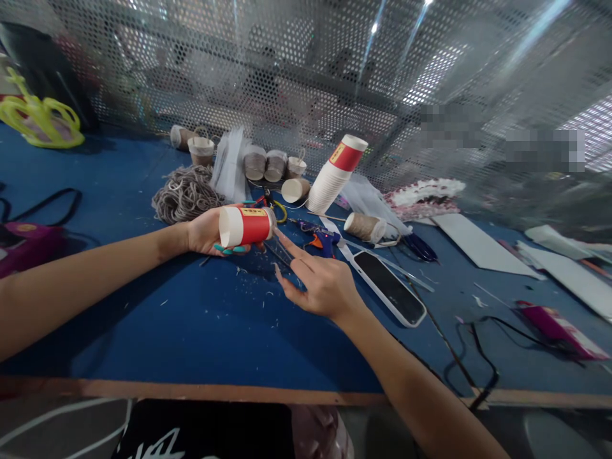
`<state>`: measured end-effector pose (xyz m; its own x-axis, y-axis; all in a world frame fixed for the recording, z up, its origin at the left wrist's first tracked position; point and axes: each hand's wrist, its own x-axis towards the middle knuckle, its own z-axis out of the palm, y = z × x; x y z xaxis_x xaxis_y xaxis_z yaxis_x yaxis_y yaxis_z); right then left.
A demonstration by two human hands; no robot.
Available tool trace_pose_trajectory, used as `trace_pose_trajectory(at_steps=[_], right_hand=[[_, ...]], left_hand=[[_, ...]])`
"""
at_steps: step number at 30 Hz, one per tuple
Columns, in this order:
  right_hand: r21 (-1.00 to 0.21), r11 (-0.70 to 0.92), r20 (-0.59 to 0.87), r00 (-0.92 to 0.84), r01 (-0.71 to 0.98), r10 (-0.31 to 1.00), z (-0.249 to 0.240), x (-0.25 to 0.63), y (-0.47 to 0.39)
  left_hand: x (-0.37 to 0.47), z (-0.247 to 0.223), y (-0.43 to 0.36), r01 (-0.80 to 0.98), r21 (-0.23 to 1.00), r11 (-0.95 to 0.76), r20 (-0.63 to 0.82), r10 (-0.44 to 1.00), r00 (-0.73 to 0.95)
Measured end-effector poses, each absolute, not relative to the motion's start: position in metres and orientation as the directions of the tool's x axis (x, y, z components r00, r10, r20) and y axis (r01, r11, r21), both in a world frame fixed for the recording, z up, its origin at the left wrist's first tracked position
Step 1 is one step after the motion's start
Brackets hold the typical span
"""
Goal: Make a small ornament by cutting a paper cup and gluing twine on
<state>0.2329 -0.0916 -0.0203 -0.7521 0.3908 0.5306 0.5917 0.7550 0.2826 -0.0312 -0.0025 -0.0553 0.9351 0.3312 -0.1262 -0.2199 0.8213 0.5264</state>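
My left hand (203, 234) is wrapped around a paper cup (253, 225) with a red band, tipped on its side with its mouth to the left. Grey cord (272, 223) circles the cup's base end, and a loose length hangs below it. My right hand (318, 280) reaches to that base, index finger stretched against the cord, thumb apart. Whether its other fingers touch the loose cord is hidden. A heap of grey cord (186, 196) lies behind my left hand. Beyond my right hand rests a blue glue gun (327, 242) with an orange trigger.
A leaning stack of paper cups (329, 185) stands at the back, beside several cord-wrapped cups (276, 166). To the right lie a phone (389, 288), a wrapped cup (364, 226), white boards (482, 245) and a purple pouch (557, 328). A yellow-green crown-shaped frame (41, 118) sits far left.
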Motion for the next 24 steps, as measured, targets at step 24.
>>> trace_pose_trajectory(at_steps=[24], right_hand=[[0.26,0.775,0.551,-0.747,0.577,0.371,-0.017,0.229,-0.098]], left_hand=[[-0.032,-0.057,-0.001,-0.177,0.515,0.839,0.016,0.197,0.98]])
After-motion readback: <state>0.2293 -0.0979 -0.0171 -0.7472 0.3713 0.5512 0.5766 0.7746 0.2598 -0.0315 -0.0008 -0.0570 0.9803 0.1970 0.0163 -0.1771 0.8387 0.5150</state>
